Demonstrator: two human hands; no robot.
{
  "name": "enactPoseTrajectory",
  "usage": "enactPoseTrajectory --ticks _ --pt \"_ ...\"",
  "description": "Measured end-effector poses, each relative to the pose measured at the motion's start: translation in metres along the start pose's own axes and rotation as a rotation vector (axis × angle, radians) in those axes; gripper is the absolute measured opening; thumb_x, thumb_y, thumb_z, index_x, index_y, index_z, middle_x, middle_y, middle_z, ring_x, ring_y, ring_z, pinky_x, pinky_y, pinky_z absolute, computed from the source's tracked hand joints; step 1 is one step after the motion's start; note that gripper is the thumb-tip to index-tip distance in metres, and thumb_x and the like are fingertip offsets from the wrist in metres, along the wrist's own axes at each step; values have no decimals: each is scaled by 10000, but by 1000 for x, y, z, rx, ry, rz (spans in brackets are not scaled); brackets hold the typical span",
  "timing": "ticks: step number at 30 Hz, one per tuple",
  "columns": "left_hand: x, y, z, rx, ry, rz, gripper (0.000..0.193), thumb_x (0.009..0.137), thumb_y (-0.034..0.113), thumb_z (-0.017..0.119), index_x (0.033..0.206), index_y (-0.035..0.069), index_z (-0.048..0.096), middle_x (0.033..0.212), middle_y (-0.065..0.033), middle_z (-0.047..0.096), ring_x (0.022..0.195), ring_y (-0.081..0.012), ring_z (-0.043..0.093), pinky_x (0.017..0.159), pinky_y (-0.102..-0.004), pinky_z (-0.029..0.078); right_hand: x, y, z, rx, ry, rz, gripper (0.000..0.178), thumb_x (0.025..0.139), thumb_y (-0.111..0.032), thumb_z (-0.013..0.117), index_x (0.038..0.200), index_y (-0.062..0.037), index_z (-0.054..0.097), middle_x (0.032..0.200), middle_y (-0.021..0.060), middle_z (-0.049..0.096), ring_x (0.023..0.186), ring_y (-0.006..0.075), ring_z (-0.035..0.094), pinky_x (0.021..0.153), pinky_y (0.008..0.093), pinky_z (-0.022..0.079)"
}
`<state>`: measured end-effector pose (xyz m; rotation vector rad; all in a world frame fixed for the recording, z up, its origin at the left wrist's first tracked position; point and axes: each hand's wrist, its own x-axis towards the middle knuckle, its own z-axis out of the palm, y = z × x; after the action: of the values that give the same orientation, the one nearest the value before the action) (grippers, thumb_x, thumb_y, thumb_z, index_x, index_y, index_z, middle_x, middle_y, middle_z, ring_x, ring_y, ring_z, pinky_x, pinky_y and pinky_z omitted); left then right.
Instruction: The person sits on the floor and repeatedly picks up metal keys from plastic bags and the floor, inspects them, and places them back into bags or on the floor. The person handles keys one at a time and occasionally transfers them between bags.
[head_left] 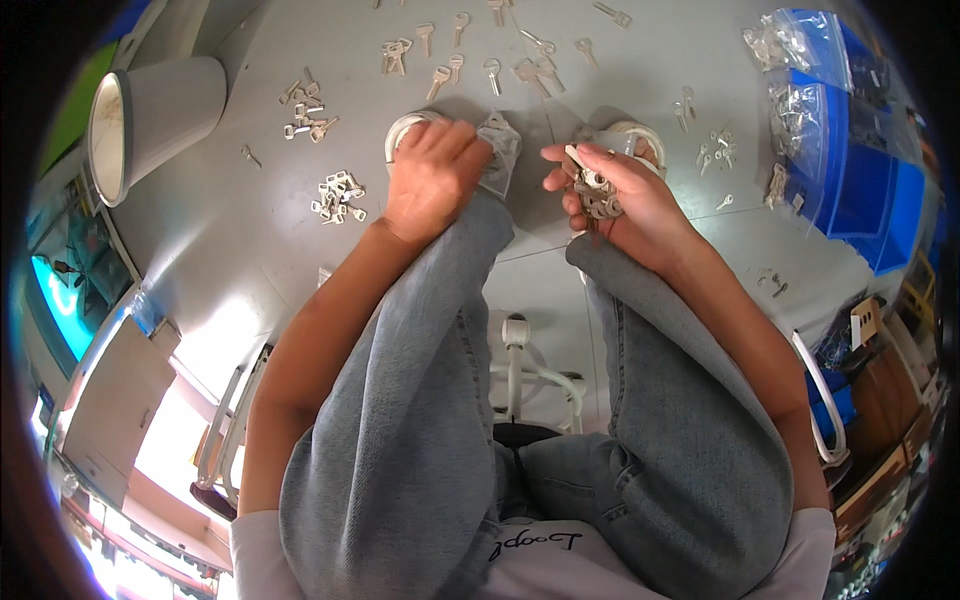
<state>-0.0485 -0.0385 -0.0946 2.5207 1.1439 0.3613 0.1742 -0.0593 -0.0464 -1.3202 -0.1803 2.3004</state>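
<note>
My left hand (438,175) is closed in front of my left knee, its back turned up. A small clear plastic bag (502,152) sticks out at its thumb side, and the fingertips on it are hidden. By my right knee, my right hand (635,195) is curled round a bunch of metal keys (598,190), thumb on top and fingers partly spread beneath. Several loose keys (493,75) lie spread over the grey floor ahead of both hands. A pile of keys (338,197) sits left of my left hand.
A grey-white bin (160,125) lies at the far left, near another key group (310,108). Blue bins (870,180) with clear bags of small parts stand at the right. Small keys (718,150) lie before them. A white chair base (516,345) shows between my legs.
</note>
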Motion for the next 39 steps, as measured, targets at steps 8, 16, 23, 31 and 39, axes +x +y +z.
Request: enactPoseTrajectory --ticks 8,16,23,31,39 --pt "-10 5 17 200 -209 338 188 626 111 548 798 49 588 853 -48 526 889 -186 485 788 -336 382 -6 -14 -7 87 11 -87 367 919 -307 390 1138 -32 493 923 63 589 663 124 556 585 246 463" --pt "-13 8 33 401 -640 190 310 705 202 508 938 17 597 1005 -82 561 1049 -216 442 877 -373 328 -11 -26 -1 473 -184 -281 548 923 -436 290 1224 9 399 1195 188 481 1076 282 500 938 428 394" --pt "2 3 46 347 -722 31 313 737 179 486 1003 41 576 959 -105 574 957 -221 494 803 -354 358 -27 -45 9 534 -294 -397 629 903 -502 275 1245 15 378 1265 212 413 1158 327 421 975 463 334" --pt "-1 -9 50 155 -544 51 349 735 120 497 1078 56 520 933 -118 593 937 -263 533 788 -395 387 -41 -53 17 512 -398 -457 663 901 -515 239 1341 -20 227 1371 222 243 1247 340 299 1004 511 263" --pt "6 -18 69 46 -630 -219 320 728 98 479 1037 31 522 1019 -178 547 923 -298 544 785 -416 396 -41 -48 16 444 -416 -435 623 917 -483 217 1343 -28 224 1360 198 285 1188 314 397 963 501 341"
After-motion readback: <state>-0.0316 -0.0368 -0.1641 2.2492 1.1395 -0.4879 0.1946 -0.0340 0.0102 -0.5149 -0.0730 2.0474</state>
